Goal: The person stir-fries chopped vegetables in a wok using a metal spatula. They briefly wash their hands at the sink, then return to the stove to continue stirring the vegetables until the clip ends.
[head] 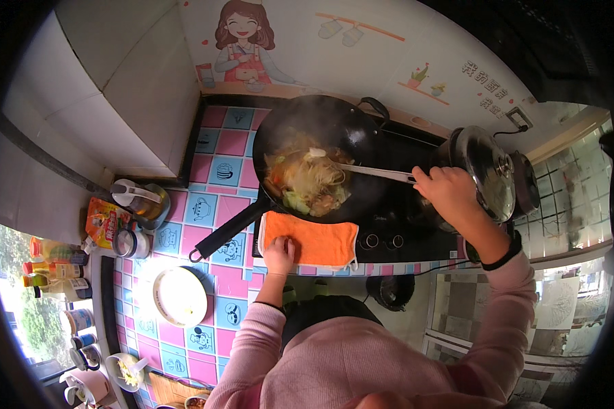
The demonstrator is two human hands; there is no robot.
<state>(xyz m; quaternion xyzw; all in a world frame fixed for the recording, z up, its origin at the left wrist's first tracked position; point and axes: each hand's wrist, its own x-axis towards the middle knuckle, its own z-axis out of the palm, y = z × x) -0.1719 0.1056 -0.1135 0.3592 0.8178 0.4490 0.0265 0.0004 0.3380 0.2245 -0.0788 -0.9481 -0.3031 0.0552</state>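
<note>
A large black wok (314, 158) stands on the dark cooktop (409, 245), its long handle pointing to the lower left. Steam rises from the noodles (314, 176) inside, which lie among pieces of cabbage and other vegetables. My right hand (446, 193) is closed on the handle of a metal cooking utensil (378, 172); its far end is in the noodles, so its shape is hidden. On an orange cloth (317, 243) at the cooktop's front edge rests my left hand (280, 254), its fingers slightly curled. Whether those fingers pinch the cloth is unclear.
A pot with a glass lid (496, 174) stands at the right. To the left are an oil jug (140, 199), a lidded jar (131, 243) and a white plate (180, 296). A bowl (125, 372) and a wooden cutting board (174, 391) lie at lower left. Bottles (59, 268) line the window side.
</note>
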